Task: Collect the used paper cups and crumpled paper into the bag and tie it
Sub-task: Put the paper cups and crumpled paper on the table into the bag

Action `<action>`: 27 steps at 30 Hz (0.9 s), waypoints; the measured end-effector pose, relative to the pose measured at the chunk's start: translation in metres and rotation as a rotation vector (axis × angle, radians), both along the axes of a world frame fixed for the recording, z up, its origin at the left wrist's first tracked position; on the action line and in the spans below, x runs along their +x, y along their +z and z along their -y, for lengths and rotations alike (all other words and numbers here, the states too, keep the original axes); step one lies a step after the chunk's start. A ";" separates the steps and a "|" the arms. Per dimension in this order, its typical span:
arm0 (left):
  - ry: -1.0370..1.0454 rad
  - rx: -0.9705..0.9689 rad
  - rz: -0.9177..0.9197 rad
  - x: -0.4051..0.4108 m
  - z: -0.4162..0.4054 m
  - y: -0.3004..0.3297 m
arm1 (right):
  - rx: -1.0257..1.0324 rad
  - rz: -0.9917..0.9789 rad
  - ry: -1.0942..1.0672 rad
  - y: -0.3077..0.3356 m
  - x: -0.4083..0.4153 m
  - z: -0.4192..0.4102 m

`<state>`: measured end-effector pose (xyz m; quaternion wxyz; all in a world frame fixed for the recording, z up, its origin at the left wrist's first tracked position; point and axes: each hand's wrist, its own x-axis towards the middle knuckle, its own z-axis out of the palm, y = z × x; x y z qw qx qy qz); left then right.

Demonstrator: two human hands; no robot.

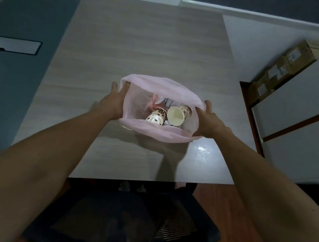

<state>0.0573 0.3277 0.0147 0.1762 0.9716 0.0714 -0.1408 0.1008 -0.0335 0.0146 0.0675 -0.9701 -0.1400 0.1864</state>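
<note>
A thin pink plastic bag [158, 86] stands open on the wooden table [142, 42]. Inside it lie two brown-patterned paper cups, one on its side at the left [156, 116] and one with its white mouth facing me [176, 115]. Crumpled paper [166, 101] shows behind them. My left hand [114, 101] grips the bag's left rim, fingers hooked over the edge. At the right rim, my right hand [208, 121] grips the plastic in the same way. Together they hold the mouth wide.
A black mesh chair [126, 224] sits under the table's near edge. Cardboard boxes [287, 64] lie on a white cabinet [300, 114] at the right. A dark panel with a grey plate [15, 45] runs along the left.
</note>
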 end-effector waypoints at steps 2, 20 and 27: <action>-0.012 0.048 -0.020 -0.005 0.005 0.009 | -0.013 0.013 -0.008 0.002 0.000 -0.005; 0.037 0.035 0.228 -0.152 0.049 0.047 | 0.237 0.206 -0.030 0.034 -0.119 -0.025; 0.290 0.051 0.176 -0.245 0.085 0.041 | 0.215 0.036 0.143 0.022 -0.162 0.013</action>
